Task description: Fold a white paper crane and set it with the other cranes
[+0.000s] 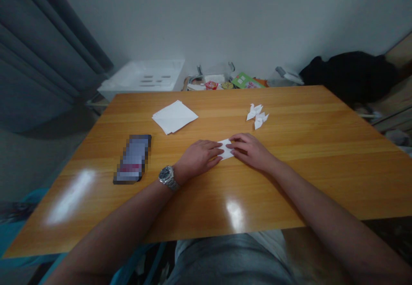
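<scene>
A small folded piece of white paper [226,150] lies on the wooden table in front of me. My left hand [202,157], with a metal watch [167,177] on its wrist, holds the paper's left side, fingertips on its edge. From the other side, my right hand [252,151] grips the right edge with thumb and fingers. Parts of the paper are hidden under the fingertips. Beyond my right hand sit two folded white paper birds [255,111], close together. A stack of white paper sheets [175,116] rests farther back on the left.
A phone [133,159], its screen blurred out, lies left of my left hand on the wooden table [199,207]. Behind the table's far edge are a white plastic tray [128,77], a green packet [246,81] and other small items. Dark cloth [350,77] lies at the back right.
</scene>
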### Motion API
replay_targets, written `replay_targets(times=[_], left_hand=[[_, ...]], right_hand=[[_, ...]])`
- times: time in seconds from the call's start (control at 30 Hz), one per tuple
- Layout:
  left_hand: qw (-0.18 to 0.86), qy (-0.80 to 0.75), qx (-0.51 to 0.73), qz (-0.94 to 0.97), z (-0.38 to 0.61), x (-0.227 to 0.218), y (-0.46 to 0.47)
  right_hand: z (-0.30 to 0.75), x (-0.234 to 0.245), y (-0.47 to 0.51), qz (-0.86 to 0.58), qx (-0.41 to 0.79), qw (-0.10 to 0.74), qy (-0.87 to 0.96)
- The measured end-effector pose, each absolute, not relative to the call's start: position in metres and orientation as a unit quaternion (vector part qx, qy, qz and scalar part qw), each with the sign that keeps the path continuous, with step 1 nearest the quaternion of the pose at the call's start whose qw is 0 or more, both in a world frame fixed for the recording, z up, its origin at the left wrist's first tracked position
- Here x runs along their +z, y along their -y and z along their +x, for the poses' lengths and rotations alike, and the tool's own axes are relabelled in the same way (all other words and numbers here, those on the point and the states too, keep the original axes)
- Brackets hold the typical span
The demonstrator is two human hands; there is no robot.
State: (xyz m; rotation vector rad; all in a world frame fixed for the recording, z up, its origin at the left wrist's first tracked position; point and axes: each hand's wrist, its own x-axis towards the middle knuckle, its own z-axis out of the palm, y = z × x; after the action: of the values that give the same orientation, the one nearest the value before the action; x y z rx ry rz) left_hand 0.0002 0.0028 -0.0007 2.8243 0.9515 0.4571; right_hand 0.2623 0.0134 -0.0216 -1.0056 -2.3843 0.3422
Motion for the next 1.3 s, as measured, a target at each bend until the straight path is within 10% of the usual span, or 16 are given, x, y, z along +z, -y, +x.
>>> replay_targets(times=[1.3], left_hand=[[0.104, -0.353, 0.204, 0.907, 0.006, 0.000, -0.003]], right_hand=[[0.252, -0.017, -0.009, -0.332, 0.122, 0.266, 0.897]])
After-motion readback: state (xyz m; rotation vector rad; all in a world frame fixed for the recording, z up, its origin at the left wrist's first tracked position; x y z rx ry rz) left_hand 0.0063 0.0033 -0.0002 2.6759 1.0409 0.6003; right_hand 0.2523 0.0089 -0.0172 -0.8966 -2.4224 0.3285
